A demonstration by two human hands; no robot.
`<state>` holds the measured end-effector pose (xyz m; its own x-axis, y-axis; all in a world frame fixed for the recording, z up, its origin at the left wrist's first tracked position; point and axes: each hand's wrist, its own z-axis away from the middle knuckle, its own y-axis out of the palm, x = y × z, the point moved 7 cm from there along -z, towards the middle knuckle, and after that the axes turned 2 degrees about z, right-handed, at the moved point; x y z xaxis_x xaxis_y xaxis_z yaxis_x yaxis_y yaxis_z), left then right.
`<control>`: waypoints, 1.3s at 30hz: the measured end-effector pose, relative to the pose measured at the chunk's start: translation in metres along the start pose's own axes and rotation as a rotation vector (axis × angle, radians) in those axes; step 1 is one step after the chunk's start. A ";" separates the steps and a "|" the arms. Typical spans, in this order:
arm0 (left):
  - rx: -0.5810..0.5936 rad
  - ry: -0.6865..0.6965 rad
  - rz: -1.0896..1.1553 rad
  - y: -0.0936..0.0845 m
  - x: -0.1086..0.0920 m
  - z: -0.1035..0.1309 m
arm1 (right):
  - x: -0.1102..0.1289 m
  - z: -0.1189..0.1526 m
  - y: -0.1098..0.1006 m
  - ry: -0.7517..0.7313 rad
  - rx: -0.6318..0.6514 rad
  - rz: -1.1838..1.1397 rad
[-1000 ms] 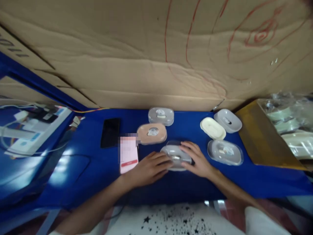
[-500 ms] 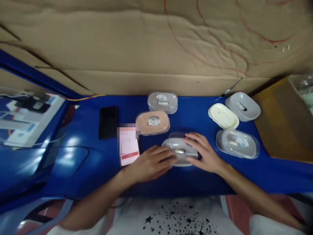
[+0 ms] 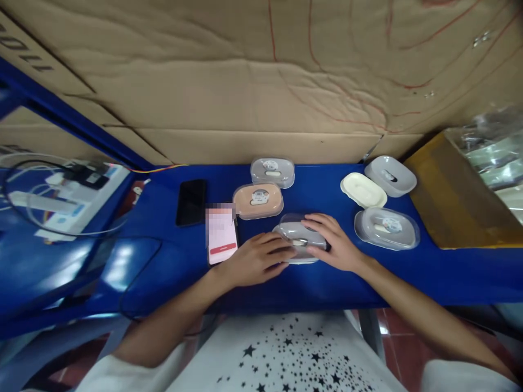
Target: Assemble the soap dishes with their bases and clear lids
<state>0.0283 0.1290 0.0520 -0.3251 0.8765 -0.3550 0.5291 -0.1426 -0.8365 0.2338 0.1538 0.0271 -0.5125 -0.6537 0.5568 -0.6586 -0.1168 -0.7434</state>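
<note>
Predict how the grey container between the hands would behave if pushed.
The grey container would probably slide rather than roll, being broad and low on a glossy blue tabletop. Its clear cover looks like thin plastic, so it may flex if pressed.

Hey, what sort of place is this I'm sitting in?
Probably a small workshop or stockroom bench: a blue table against a cardboard backing, with a carton of plastic-wrapped items.

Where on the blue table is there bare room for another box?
Bare: between the peach box and cream piece, beyond the right hand; between the carton and the front edge of the table. Crowded: around the lit phone, near black phone, peach box and left hand; around the grey container, beside the cream piece.
</note>
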 end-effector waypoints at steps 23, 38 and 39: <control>0.019 0.040 -0.241 0.003 -0.007 -0.001 | 0.004 -0.005 -0.001 -0.060 -0.051 0.051; 0.128 0.114 -0.518 0.012 -0.021 -0.007 | 0.010 -0.005 -0.018 -0.049 -0.182 0.156; 0.134 0.137 -0.535 0.012 -0.023 -0.007 | 0.011 -0.005 -0.018 -0.049 -0.182 0.154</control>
<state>0.0479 0.1099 0.0530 -0.4108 0.8932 0.1829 0.2113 0.2884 -0.9339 0.2372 0.1526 0.0481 -0.5900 -0.6892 0.4205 -0.6658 0.1207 -0.7363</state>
